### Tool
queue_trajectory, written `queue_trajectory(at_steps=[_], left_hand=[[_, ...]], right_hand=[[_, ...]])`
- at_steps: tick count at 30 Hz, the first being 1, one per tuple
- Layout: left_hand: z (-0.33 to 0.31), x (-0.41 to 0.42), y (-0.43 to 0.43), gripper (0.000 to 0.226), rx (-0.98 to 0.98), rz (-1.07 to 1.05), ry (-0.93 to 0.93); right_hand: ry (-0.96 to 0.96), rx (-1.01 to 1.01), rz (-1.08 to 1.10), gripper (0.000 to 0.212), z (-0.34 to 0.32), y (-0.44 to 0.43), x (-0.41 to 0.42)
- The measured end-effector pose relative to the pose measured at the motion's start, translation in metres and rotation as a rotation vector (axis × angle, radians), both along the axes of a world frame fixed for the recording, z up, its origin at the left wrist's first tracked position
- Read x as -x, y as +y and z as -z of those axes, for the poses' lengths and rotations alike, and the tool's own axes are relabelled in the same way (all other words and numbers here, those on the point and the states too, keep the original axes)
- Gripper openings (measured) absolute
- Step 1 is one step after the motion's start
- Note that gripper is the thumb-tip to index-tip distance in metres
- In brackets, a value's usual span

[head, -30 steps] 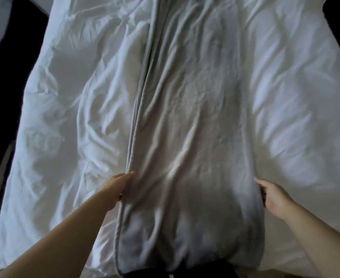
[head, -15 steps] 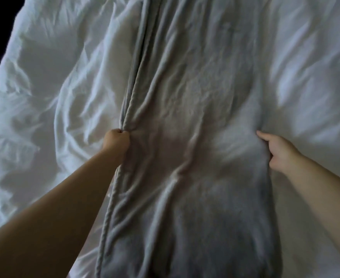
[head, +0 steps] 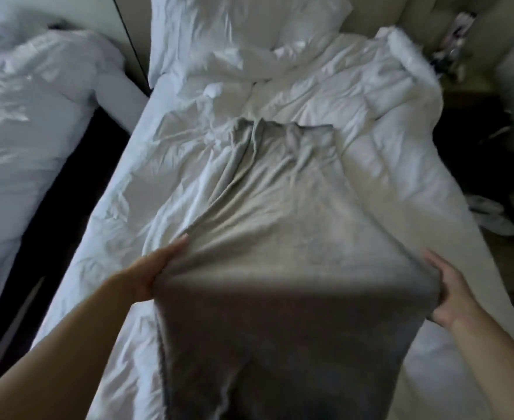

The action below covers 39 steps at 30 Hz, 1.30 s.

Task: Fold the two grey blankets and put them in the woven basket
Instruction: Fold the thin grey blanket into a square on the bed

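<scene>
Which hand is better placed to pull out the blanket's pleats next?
Left, probably. The pleats in the grey blanket run from its far end down to the edge that the left hand grips; the right hand holds the smoother side.

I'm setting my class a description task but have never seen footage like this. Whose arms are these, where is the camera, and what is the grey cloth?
No machine here: a person works bare-handed, and a wide-angle camera worn on their head looks down. The left hand and right hand each grip a side of a grey blanket, holding its near part up over the rumpled white duvet. A pillow lies at the far end. Only this one blanket is in view.
</scene>
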State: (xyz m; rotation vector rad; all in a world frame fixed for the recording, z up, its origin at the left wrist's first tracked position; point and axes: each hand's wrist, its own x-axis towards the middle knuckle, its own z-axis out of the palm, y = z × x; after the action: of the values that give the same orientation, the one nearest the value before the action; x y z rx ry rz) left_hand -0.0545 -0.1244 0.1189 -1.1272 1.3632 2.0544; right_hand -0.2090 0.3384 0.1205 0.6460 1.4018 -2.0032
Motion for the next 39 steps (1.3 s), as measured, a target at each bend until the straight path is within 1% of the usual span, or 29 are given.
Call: queue_trajectory(at_steps=[1,2,3,4,6,8,9,10,12,13,14,16,18,19,20,21,22,23,25,27,29,30,31,33,34,35,36,37,39], left_hand=[[-0.011,-0.004,0.003,0.046,0.052,0.070,0.006],[-0.019,-0.007,0.006,0.048,0.131,0.056,0.029],[-0.027,-0.007,0.009,0.044,0.197,-0.006,0.081],[-0.036,-0.006,0.010,0.034,0.240,-0.071,0.149],[-0.050,-0.002,0.013,0.016,0.217,-0.187,0.234],[-0.066,0.000,0.017,0.016,0.144,-0.221,0.183],[-0.073,-0.001,0.020,0.020,0.128,-0.146,0.128],[-0.079,-0.003,0.024,0.026,0.143,-0.010,0.071],[-0.089,-0.007,0.031,0.037,0.242,0.257,-0.002],[-0.094,-0.009,0.033,0.040,0.307,0.311,-0.005],[-0.096,-0.009,0.034,0.040,0.360,0.289,0.028],[-0.101,-0.007,0.032,0.030,0.411,0.107,0.157],[-0.106,-0.003,0.030,0.014,0.391,-0.130,0.268],[-0.109,-0.001,0.030,0.011,0.410,-0.217,0.279],[-0.111,-0.001,0.030,0.010,0.469,-0.252,0.263],[-0.113,-0.001,0.031,0.006,0.544,-0.226,0.232],[-0.115,-0.003,0.031,0.008,0.602,-0.142,0.203],[-0.117,-0.005,0.031,0.018,0.638,0.010,0.164],[-0.120,-0.013,0.031,0.037,0.583,0.311,0.013],[-0.122,-0.020,0.032,0.044,0.541,0.452,-0.132],[-0.124,-0.021,0.030,0.041,0.652,0.490,-0.163],[-0.123,-0.019,0.028,0.038,0.707,0.439,-0.118],[-0.121,-0.015,0.026,0.035,0.728,0.341,-0.023],[-0.121,-0.005,0.020,0.029,0.681,0.054,0.235],[-0.123,0.000,0.017,0.028,0.607,-0.082,0.336],[-0.125,0.002,0.014,0.029,0.512,-0.176,0.372],[-0.129,0.004,0.013,0.028,0.408,-0.197,0.350],[-0.133,0.003,0.013,0.025,0.331,-0.112,0.256],[-0.139,-0.004,0.015,0.031,0.255,0.239,-0.001]], right_hand=[[-0.044,-0.061,-0.094,0.034,-0.011,0.002,-0.004],[-0.072,-0.113,-0.182,0.035,-0.024,0.003,-0.007],[-0.056,-0.155,-0.218,0.033,-0.035,0.005,-0.007],[-0.007,-0.189,-0.212,0.030,-0.046,0.005,-0.006],[0.091,-0.154,-0.141,0.022,-0.065,0.005,-0.005],[0.121,-0.071,-0.075,0.020,-0.079,0.007,-0.005],[0.117,-0.067,-0.081,0.021,-0.082,0.008,-0.005],[0.100,-0.115,-0.124,0.026,-0.084,0.009,-0.006],[0.040,-0.278,-0.287,0.045,-0.087,0.012,-0.011],[0.010,-0.335,-0.368,0.053,-0.088,0.012,-0.014],[0.006,-0.359,-0.416,0.055,-0.091,0.010,-0.017],[0.112,-0.324,-0.377,0.039,-0.099,0.006,-0.018],[0.218,-0.219,-0.227,0.024,-0.109,0.006,-0.015],[0.248,-0.154,-0.144,0.024,-0.114,0.007,-0.013],[0.267,-0.102,-0.067,0.022,-0.118,0.010,-0.011],[0.271,-0.077,-0.001,0.018,-0.120,0.012,-0.009],[0.256,-0.095,0.019,0.016,-0.120,0.015,-0.009],[0.227,-0.160,-0.022,0.019,-0.119,0.016,-0.009],[0.156,-0.353,-0.188,0.030,-0.116,0.019,-0.011],[0.121,-0.473,-0.314,0.034,-0.115,0.019,-0.015],[0.152,-0.516,-0.326,0.027,-0.120,0.013,-0.014],[0.176,-0.489,-0.297,0.026,-0.125,0.009,-0.013],[0.208,-0.435,-0.249,0.027,-0.130,0.005,-0.011],[0.300,-0.297,-0.088,0.022,-0.145,-0.004,-0.009],[0.340,-0.213,0.004,0.020,-0.151,-0.007,-0.008],[0.357,-0.137,0.079,0.023,-0.156,-0.008,-0.008],[0.348,-0.099,0.095,0.027,-0.158,-0.007,-0.007],[0.304,-0.122,0.061,0.028,-0.160,-0.006,-0.007],[0.178,-0.294,-0.176,0.027,-0.164,-0.006,-0.013]])
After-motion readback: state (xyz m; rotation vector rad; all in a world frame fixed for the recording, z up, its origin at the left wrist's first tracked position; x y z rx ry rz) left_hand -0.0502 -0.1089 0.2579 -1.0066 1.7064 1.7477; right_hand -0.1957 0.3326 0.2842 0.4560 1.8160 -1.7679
